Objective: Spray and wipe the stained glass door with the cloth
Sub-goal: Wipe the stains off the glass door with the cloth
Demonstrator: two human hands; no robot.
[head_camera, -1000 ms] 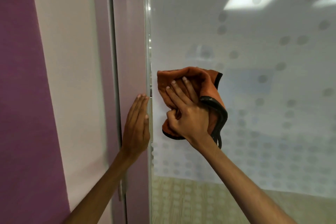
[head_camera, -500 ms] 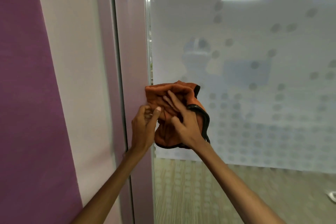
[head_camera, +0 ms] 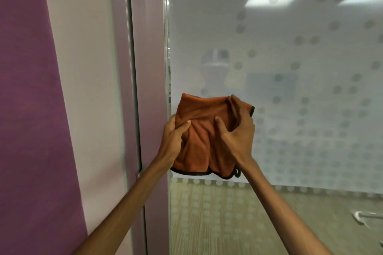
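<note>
An orange cloth (head_camera: 204,128) with a dark hem is bunched up in front of the frosted, dotted glass door (head_camera: 290,89), near the door's left edge. My left hand (head_camera: 176,138) grips the cloth's left side, thumb on its front. My right hand (head_camera: 238,132) holds the right side, fingers curled over the top fold. Whether the cloth touches the glass I cannot tell. No spray bottle is in view.
A mauve door frame (head_camera: 149,68) runs vertically just left of the glass. Further left stand a pale wall strip and a purple wall (head_camera: 27,109). A metal door handle (head_camera: 364,217) shows at the lower right. Wood-pattern floor appears through the lower glass.
My left hand has left the frame and taken hold of the cloth. The cloth has come down and been spread wider between both hands.
</note>
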